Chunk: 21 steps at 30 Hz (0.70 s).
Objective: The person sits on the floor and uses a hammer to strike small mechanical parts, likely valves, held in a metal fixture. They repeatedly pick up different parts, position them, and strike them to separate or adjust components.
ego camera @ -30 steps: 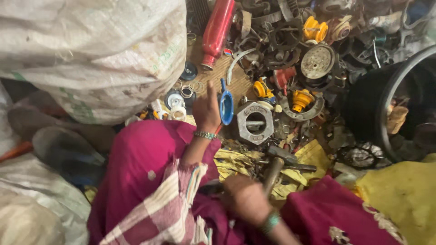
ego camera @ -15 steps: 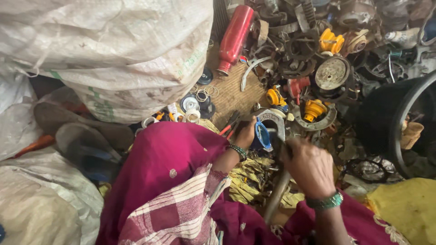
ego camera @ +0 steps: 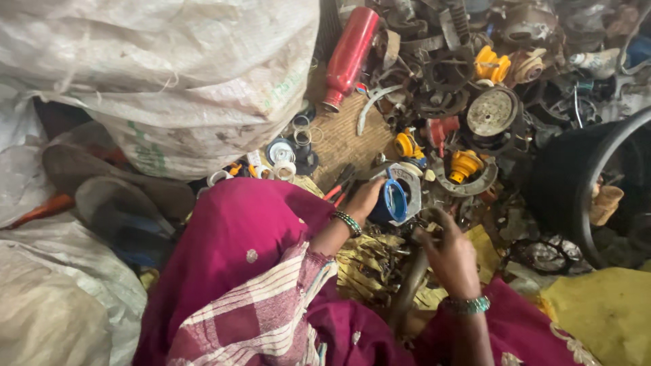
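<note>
A big white sack (ego camera: 156,74) fills the ten o'clock part of the view, and a black tub (ego camera: 583,183) curves in at three o'clock. Between them a scrap heap (ego camera: 461,74) of dark metal parts spreads across twelve to two o'clock, with a red bottle (ego camera: 349,57) lying tilted at its twelve o'clock edge and a round metal disc (ego camera: 491,112) at one o'clock. Yellow cloth (ego camera: 603,312) lies at four o'clock. Near the centre the left hand (ego camera: 364,198) is closed on a blue ring (ego camera: 395,201), which stands on edge at the hand's three o'clock side, touching the fingers, against a grey metal part (ego camera: 413,186). At five o'clock from the ring, just beside it, the right hand (ego camera: 451,254) is wrapped tight around a dark handle (ego camera: 407,288) that runs down toward six o'clock. A yellow cap (ego camera: 464,165) sits at two o'clock from the ring.
</note>
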{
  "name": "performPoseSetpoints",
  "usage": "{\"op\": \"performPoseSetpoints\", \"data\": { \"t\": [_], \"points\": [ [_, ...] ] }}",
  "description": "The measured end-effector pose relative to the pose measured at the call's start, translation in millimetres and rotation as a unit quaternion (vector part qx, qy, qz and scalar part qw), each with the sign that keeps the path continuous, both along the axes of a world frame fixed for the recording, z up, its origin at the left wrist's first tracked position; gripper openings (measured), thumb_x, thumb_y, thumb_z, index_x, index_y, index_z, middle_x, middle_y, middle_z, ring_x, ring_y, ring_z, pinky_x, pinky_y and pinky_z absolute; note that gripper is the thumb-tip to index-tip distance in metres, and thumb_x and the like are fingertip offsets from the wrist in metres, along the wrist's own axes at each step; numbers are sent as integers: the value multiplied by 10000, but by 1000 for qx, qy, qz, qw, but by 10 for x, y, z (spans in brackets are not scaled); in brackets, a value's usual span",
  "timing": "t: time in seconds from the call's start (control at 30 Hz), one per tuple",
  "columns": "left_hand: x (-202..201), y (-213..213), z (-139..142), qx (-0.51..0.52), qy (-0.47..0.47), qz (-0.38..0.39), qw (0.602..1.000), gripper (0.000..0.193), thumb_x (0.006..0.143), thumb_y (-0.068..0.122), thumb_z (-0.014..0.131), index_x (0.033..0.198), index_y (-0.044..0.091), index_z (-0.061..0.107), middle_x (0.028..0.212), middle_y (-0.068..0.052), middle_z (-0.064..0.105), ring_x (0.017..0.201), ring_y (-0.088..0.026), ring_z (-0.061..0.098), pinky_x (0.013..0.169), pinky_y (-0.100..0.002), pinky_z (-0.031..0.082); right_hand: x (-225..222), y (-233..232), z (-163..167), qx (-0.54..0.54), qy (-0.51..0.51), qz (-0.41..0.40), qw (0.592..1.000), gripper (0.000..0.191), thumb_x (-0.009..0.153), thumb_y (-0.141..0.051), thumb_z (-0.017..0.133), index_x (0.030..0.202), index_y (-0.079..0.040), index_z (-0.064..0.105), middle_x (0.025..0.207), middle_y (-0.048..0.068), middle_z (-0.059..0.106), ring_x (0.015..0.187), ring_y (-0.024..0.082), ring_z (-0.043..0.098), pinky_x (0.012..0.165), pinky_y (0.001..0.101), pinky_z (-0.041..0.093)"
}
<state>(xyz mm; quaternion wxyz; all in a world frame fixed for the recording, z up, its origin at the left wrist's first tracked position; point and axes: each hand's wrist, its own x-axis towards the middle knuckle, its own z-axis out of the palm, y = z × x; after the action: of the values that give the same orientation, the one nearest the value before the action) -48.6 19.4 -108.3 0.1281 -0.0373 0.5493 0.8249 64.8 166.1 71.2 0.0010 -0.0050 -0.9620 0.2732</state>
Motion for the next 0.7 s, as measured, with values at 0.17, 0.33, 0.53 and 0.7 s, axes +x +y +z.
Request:
{"op": "performPoseSetpoints", "data": {
  "t": [0.17, 0.33, 0.53, 0.7],
  "points": [
    [65, -15, 80, -20, -74, -39, 996, 561, 985, 307, 653, 1443, 13, 519, 1455, -124, 601, 1311, -193, 570, 1090, -323, 424, -154, 64, -609, -320, -87, -62, 941, 538, 933, -227, 716, 1423, -59, 571, 1170, 102, 736, 979, 135, 688, 825, 291, 568],
    [161, -161, 369, -144, 127, 24, 981, 410, 934, 295, 722, 1265, 60, 665, 1229, -132, 726, 1139, -216, 677, 967, -320, 505, -144, 120, -852, -562, -118, -120, 810, 377, 1029, -207, 613, 1345, -3, 611, 1130, 28, 696, 957, 110, 649, 814, 261, 558],
    [169, -264, 602, -251, 204, 78, 943, 326, 931, 410, 713, 996, 93, 759, 810, -79, 768, 697, -163, 730, 640, -325, 536, -168, 177, -946, -660, -146, -182, 714, 311, 1094, -239, 549, 1335, -56, 622, 1129, 26, 661, 943, 121, 618, 800, 298, 569],
    [200, -264, 698, -307, 178, 90, 931, 384, 899, 466, 727, 844, 87, 754, 685, -86, 725, 605, -195, 691, 563, -352, 496, -184, 167, -960, -684, -189, -175, 683, 323, 1072, -299, 494, 1294, -98, 618, 1155, 34, 699, 987, 160, 666, 787, 329, 566]
  ]
}}
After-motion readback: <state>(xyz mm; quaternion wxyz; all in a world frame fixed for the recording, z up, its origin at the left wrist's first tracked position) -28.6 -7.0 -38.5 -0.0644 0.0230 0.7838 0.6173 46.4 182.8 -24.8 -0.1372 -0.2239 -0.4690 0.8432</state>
